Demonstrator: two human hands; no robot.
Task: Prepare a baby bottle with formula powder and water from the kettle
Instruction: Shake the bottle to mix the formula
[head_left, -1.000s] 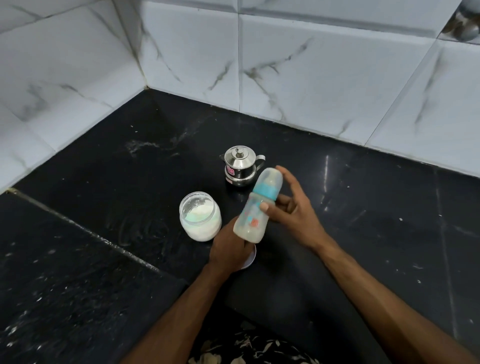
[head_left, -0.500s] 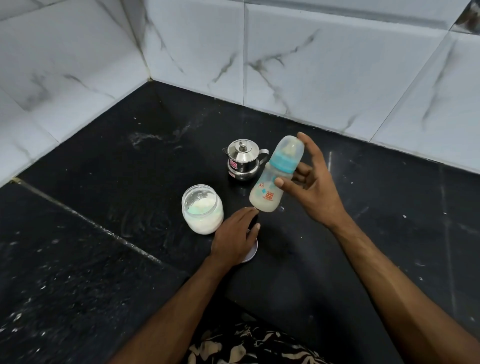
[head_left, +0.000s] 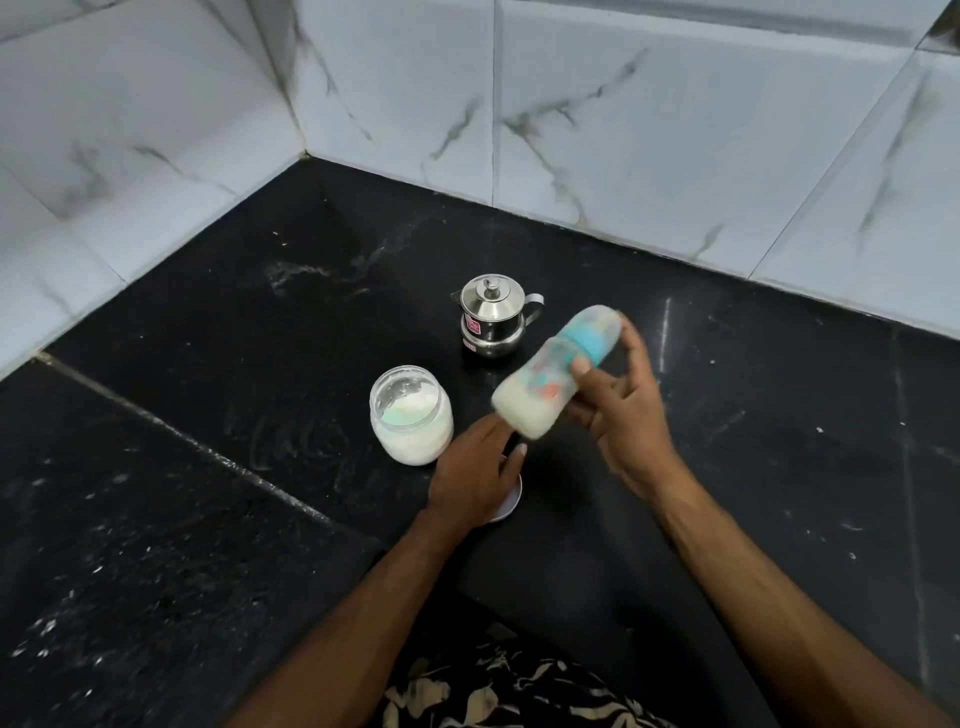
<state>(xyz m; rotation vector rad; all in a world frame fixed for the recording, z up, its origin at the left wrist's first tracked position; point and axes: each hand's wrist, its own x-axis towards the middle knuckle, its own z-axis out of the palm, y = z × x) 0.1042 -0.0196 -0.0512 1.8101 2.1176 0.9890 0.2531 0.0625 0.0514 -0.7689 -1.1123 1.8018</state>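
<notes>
Bottle: the baby bottle (head_left: 553, 376) is held in the air just right of the kettle (head_left: 492, 325) and in front of it. It is tilted steeply, teat end up and away, base down toward the jar (head_left: 410, 413). It is smeared by motion blur, whereas half a second ago it was sharp and nearer upright.
Contents: a pale milky fill is seen in the lower part of the bottle; the blue collar and clear cap are fitted.
Change: the bottle has been swung over and lowered slightly since the earlier pictures, which is judged to be shaking to mix powder and water.
Right hand: the right hand (head_left: 618, 410) is wrapped round the bottle's middle, thumb across the front and fingers behind.
Left hand: the left hand (head_left: 475, 475) rests flat, fingers fairly straight, on a white lid (head_left: 509, 501) in front of the kettle. It was under the bottle's base a second ago and has since been taken away.
Jar: the powder jar stands open, left of the kettle and in front of it.
Kettle: the small steel kettle stands closed on the black counter (head_left: 208, 467).
Task state: filling appears done; mixing is judged under way, and the jar is not yet capped.
Risk: a leak at the collar is possible if it is loose.
</notes>
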